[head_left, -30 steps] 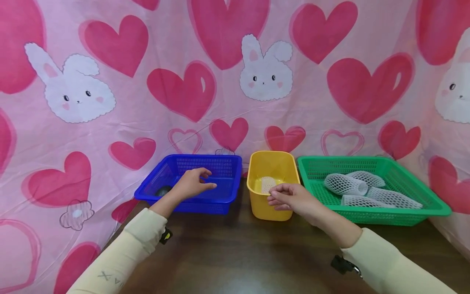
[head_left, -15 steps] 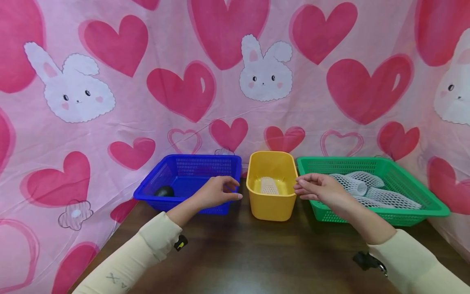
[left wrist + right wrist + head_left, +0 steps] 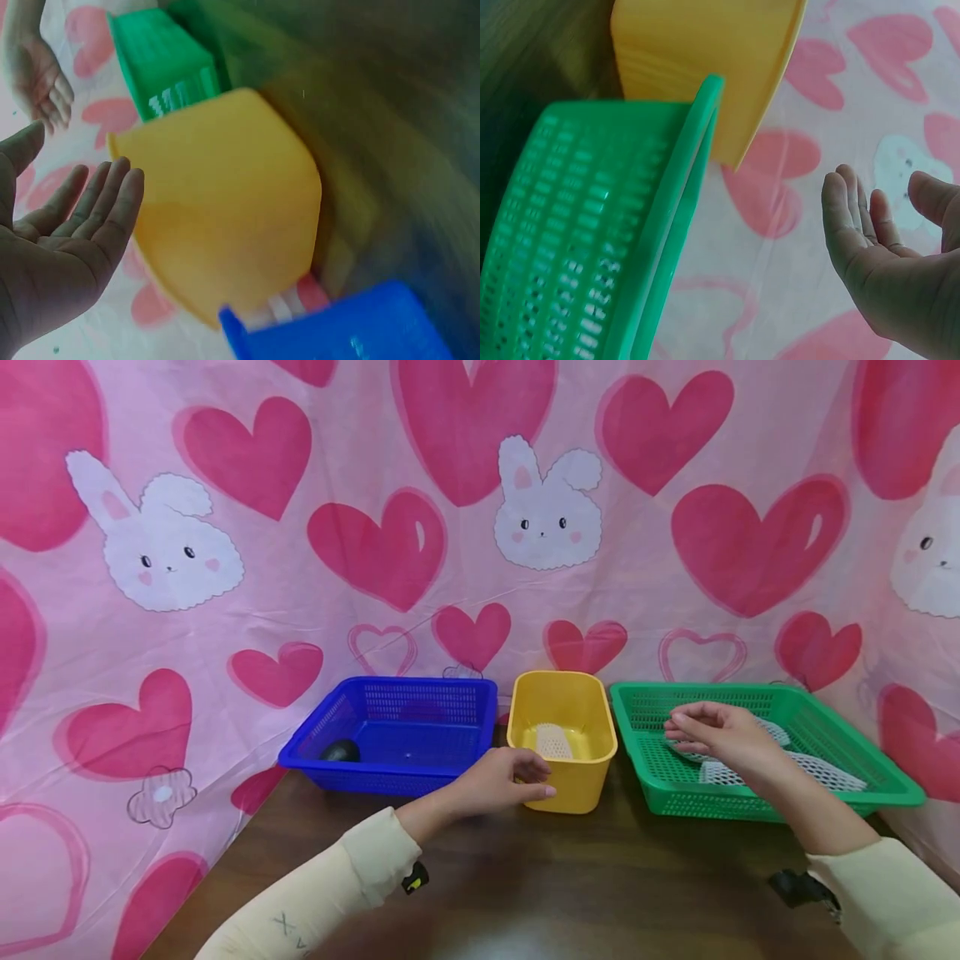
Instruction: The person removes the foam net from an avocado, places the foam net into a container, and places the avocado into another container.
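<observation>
In the head view my left hand [image 3: 498,781] is just in front of the yellow bin [image 3: 566,789], fingers loosely bent and holding nothing. My right hand [image 3: 723,739], also holding nothing, hovers over the green basket [image 3: 652,793], covering part of the white foam net sleeves [image 3: 821,771] inside. Another foam net sleeve [image 3: 553,742] lies in the yellow bin. Within the blue basket [image 3: 405,783], a dark oval thing [image 3: 340,750] sits at the left. Both wrist views show bare palms, the left hand [image 3: 71,247] beside the yellow bin and the right hand [image 3: 892,262] past the green basket's rim.
The blue, yellow and green containers stand in a row along the back of a brown wooden table [image 3: 525,885]. Close behind them hangs a pink cloth [image 3: 465,577] printed with hearts and rabbits. Narrow gaps separate the yellow bin from its neighbours.
My left hand has moved right, from over the blue basket to the yellow bin's front. My right hand has gone right, from the yellow bin to above the green basket. The contents look unmoved.
</observation>
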The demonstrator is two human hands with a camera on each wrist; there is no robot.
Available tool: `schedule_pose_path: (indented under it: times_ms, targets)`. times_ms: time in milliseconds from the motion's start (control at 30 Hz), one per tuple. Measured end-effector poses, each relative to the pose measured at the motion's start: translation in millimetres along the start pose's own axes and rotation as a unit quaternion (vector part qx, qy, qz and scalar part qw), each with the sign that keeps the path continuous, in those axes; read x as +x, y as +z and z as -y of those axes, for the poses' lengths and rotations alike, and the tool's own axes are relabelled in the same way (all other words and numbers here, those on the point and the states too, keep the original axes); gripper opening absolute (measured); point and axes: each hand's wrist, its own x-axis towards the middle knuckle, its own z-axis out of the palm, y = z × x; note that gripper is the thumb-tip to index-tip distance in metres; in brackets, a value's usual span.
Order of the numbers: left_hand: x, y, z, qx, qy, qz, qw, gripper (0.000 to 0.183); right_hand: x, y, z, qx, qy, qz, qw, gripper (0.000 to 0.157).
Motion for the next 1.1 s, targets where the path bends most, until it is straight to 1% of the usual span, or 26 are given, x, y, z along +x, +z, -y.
schedule_pose_path:
  times_ms: [133,233,367,500,600,767,900,1100]
  targets:
    - [7.7,19.2,-1.9,-0.024,0.020,0.030,0.9990,0.035,-0.5,-10.8,-10.8,-0.022,0.000,-0.013,1.000,0.059]
    - [14.5,31.8,-4.0,-0.035,0.026,0.049,0.9978,0.036,-1.1,-19.7,-16.6,-0.041,0.008,-0.027,0.999,0.061]
    - [25.9,49.4,-7.3,-0.041,0.015,0.062,0.9971,0.039,-2.2,-33.3,-23.0,-0.074,0.021,-0.047,0.996,0.064]
    - [36.5,67.2,-10.7,-0.048,0.004,0.059,0.9971,0.039,-3.1,-44.9,-32.1,-0.117,0.027,-0.060,0.991,0.065]
    - [41.8,76.7,-12.6,-0.058,-0.005,0.056,0.9967,0.040,-4.1,-50.7,-40.2,-0.167,0.022,-0.070,0.983,0.063]
    - [50.4,92.1,-13.0,-0.082,-0.038,0.046,0.9948,0.045,-3.2,-61.5,-52.4,-0.256,0.010,-0.088,0.962,0.067]
    - [58.9,105.4,-13.9,-0.116,-0.068,0.036,0.9903,0.046,-0.8,-70.1,-60.2,-0.295,0.020,-0.085,0.951,0.071]
    - [70.3,121.0,-19.7,-0.178,-0.104,0.027,0.9780,0.045,2.1,-80.7,-72.2,-0.325,0.050,-0.056,0.943,0.080]
